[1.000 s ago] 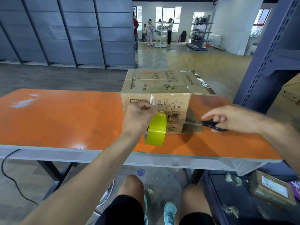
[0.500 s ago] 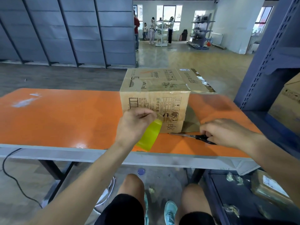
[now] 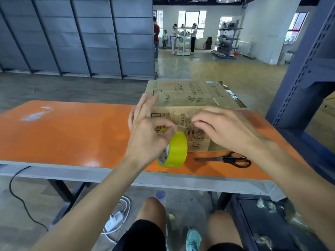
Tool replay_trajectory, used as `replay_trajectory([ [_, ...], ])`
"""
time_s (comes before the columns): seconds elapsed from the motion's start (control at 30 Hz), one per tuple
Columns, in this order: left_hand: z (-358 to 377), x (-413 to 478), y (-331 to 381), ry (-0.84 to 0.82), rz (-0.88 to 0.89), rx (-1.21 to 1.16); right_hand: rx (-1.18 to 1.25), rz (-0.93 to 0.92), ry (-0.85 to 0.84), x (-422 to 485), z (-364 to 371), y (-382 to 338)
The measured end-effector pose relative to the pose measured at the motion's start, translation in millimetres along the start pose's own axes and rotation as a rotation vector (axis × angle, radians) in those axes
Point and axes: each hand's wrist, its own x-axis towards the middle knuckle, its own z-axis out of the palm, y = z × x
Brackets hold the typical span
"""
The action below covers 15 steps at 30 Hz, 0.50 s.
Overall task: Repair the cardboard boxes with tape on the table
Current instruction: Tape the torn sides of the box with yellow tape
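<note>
A person's left hand (image 3: 146, 131) pinches a yellow tape roll (image 3: 176, 150) between thumb and forefinger, the other 3 fingers splayed, the roll upright before the front face of the cardboard box (image 3: 190, 95). The right hand (image 3: 226, 129), blurred, hovers with bent fingers at that face; whether it grips anything cannot be told. The box stands on the orange table (image 3: 72, 131); 1 pair of black scissors (image 3: 228, 159) lies just before it.

A grey panelled wall (image 3: 76, 33) stands left, bright windows (image 3: 192, 19) beyond, blue rack (image 3: 308, 73) right.
</note>
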Motion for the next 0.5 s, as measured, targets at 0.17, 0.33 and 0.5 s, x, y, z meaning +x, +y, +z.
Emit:
replay_trajectory([
  [0.17, 4.8, 0.8, -15.5, -0.03, 0.06, -0.055, -0.057, -0.031, 0.213, 40.6, 21.2, -2.0],
  [0.33, 10.1, 1.2, -24.5, -0.01, 0.107, -0.048, -0.076, -0.029, 0.328, 53.0, 41.6, -1.4],
  [0.5, 13.1, 0.2, -27.8, 0.012, 0.125, -0.068, -0.088, -0.04, 0.404, 47.3, 53.2, -1.0],
])
